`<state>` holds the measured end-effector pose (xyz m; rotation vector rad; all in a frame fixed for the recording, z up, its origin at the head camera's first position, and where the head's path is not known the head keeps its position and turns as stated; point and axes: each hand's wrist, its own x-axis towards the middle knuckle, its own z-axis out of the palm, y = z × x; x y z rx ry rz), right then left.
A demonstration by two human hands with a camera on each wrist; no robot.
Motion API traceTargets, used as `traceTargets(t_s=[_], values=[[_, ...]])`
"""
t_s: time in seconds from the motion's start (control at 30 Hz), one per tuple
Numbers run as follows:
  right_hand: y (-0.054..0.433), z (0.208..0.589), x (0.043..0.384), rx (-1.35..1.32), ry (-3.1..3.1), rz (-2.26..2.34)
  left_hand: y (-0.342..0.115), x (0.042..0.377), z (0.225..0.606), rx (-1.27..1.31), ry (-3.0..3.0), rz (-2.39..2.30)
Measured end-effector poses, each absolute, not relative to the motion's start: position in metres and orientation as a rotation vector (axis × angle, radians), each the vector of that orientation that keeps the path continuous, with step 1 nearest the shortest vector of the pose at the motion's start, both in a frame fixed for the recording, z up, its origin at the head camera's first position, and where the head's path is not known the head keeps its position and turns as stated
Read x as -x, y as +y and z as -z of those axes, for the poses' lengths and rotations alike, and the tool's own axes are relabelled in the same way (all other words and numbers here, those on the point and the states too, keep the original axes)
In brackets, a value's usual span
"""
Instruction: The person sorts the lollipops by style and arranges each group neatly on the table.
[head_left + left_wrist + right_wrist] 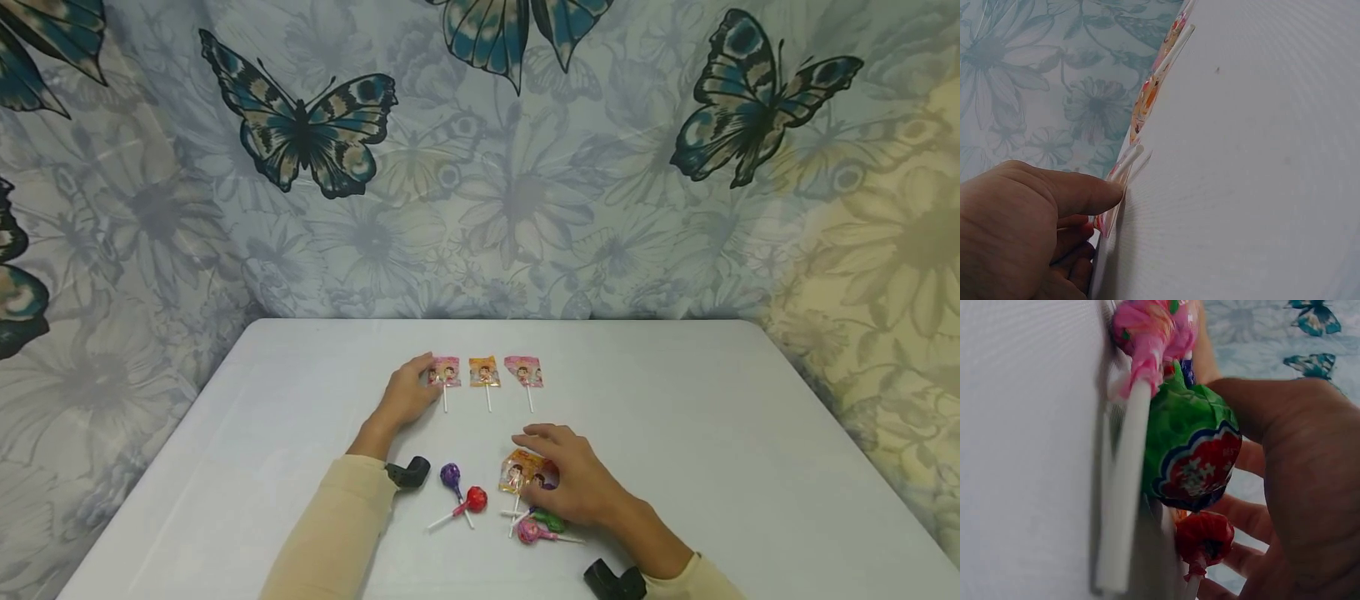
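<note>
My left hand [408, 392] pinches the edge of a flat pink-wrapped lollipop [447, 369], the leftmost of three in a row; the left wrist view shows the thumb [1088, 192] against its wrapper. An orange-wrapped lollipop [484, 371] and another pink-wrapped one [525, 371] lie to its right, sticks toward me. My right hand [577, 475] reaches over a small pile with fingers spread and loosely bent. Under and beside it are an orange-wrapped flat lollipop [513, 472], a green round lollipop [1191, 447], a pink round one [528, 531] and a red one [1205, 537]. The palm hides part of the pile.
Between the forearms, a purple round lollipop [450, 476] and a red one [476, 499] lie with crossed sticks. All rest on a white table [675, 400], whose back edge meets a butterfly-patterned wall covering [525, 250]. Black wrist devices [410, 473] sit at both cuffs.
</note>
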<state>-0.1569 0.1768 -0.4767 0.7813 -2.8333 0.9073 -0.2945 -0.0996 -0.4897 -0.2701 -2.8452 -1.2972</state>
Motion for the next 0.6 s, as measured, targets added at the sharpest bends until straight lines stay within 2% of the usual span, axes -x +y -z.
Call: traceTargets(t_s=[0.2, 0.6], values=[[0.178, 0.474, 0.154, -0.864, -2.868, -0.797, -0.098, 0.295, 0.49, 0.271, -2.849, 1.288], [0.167, 0.473, 0.148, -0.817, -2.888, -0.623, -0.1, 0.295, 0.49, 0.269, -2.866, 1.28]])
